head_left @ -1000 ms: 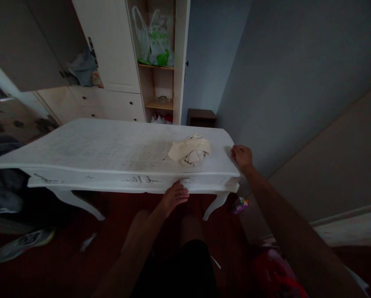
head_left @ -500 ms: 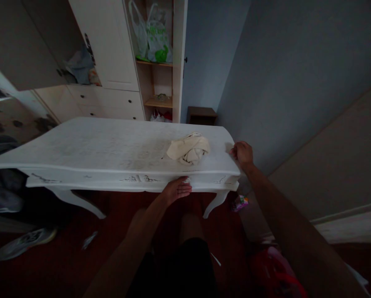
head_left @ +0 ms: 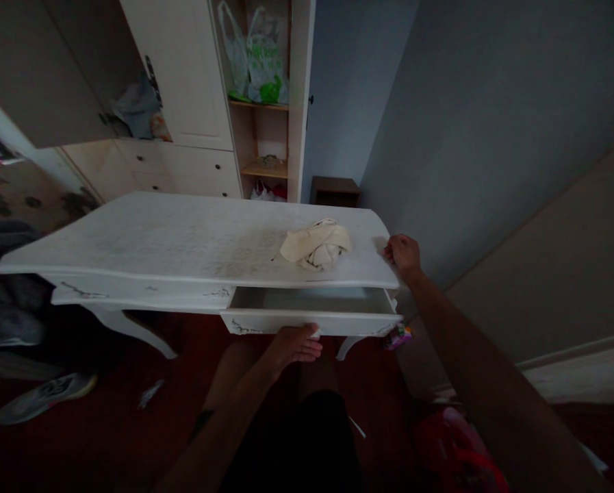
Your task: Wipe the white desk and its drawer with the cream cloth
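A white table [head_left: 183,236] with carved trim stands in front of me, its right-hand drawer [head_left: 270,322] pulled partly out. My left hand [head_left: 296,344] is at the middle of the drawer front, closed on a small pale drawer knob [head_left: 315,333] that the thumb and fingers mostly cover. At the table's right end, my right hand [head_left: 403,253] has its fingers curled against the table edge. A crumpled cream cloth [head_left: 317,245] lies on the tabletop above the drawer. The visible inside of the drawer is pale.
Behind the table is a white wardrobe [head_left: 198,103] with open doors and plastic bags [head_left: 265,65] on a shelf. A small brown cabinet [head_left: 336,188] stands by the wall. On the red floor are a shoe [head_left: 44,398], a purple box [head_left: 399,335] and a red bag [head_left: 455,448].
The right-hand drawer has slid out toward me with my left hand on its knob; it was closed before. My right hand stays at the table's right edge. The cloth lies as before.
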Demonstrator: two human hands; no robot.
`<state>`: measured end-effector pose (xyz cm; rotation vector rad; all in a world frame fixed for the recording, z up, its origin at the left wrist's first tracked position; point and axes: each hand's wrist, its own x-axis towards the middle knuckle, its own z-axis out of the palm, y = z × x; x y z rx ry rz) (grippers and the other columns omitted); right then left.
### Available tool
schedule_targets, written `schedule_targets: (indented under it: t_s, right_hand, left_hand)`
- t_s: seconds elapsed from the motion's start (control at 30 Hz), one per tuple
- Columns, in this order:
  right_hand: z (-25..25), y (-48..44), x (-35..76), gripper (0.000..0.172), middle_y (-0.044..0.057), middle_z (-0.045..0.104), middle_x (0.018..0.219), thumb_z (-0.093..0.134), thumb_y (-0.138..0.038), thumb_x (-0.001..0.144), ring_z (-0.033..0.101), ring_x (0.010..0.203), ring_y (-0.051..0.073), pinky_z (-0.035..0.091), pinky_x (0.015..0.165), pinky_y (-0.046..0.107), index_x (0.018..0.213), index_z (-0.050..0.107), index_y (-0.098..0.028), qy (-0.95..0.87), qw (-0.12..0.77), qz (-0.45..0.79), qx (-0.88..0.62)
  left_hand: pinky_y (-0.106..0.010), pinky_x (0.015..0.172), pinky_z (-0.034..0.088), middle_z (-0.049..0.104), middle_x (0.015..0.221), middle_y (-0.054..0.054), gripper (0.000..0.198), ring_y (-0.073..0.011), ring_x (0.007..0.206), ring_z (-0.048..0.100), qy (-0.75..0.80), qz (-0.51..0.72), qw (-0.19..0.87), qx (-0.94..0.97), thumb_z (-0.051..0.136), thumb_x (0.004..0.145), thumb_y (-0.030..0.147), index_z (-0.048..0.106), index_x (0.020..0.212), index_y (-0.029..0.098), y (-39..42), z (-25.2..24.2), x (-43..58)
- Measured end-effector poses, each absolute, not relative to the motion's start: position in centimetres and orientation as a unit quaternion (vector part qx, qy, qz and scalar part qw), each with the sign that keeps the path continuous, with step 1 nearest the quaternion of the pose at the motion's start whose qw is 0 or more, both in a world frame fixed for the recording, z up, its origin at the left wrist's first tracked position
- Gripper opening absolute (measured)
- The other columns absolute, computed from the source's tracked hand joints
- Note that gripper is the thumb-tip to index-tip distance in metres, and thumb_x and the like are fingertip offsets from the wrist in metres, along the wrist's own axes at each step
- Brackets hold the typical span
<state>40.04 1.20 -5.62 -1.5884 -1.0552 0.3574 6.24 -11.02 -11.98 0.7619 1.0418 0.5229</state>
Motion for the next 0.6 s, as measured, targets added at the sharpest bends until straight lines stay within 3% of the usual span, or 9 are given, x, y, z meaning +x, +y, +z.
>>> schedule_targets:
  t_s: [0.17,0.33,0.47,0.6]
  right_hand:
    - [-5.6,1.1,39.9,0.016,-0.001,0.059,0.050,0.048,-0.029,0.074,0.045,0.040,0.010,0.033,0.038,0.021,0.062,0.055,-0.021,-0.449,0.568,0.149,-0.674]
    - [-5.3,1.0,39.6,0.019,-0.002,0.058,0.048,0.049,-0.030,0.076,0.043,0.039,0.009,0.032,0.037,0.020,0.060,0.053,-0.021,-0.437,0.575,0.164,-0.672]
    - [-5.2,0.8,39.4,0.023,-0.001,0.058,0.049,0.051,-0.036,0.079,0.044,0.039,0.008,0.032,0.036,0.019,0.061,0.054,-0.021,-0.432,0.584,0.175,-0.665]
    - [-5.2,0.8,39.4,0.018,-0.001,0.060,0.050,0.053,-0.034,0.076,0.045,0.039,0.009,0.032,0.035,0.019,0.066,0.058,-0.020,-0.427,0.596,0.187,-0.654]
  left_hand:
    - [-0.032,0.069,0.059,0.076,0.078,-0.015,0.052,-0.0208,0.068,0.072,0.500,0.243,0.757,0.345,0.079,0.065,0.062,0.075,0.078,0.012,-15.6,-12.4,6.1]
    - [-0.032,0.069,0.061,0.077,0.079,-0.014,0.056,-0.0223,0.072,0.074,0.491,0.234,0.769,0.337,0.078,0.059,0.068,0.075,0.079,0.015,-19.6,-15.9,5.9]
    - [-0.045,0.059,0.062,0.075,0.074,-0.011,0.047,-0.0328,0.073,0.075,0.529,0.170,0.768,0.318,0.082,0.047,0.066,0.072,0.072,0.028,-21.5,-19.8,6.6]
    - [-0.050,0.045,0.052,0.072,0.071,-0.007,0.047,-0.0428,0.072,0.073,0.542,0.169,0.763,0.309,0.084,0.035,0.066,0.071,0.075,0.045,-23.6,-21.2,7.1]
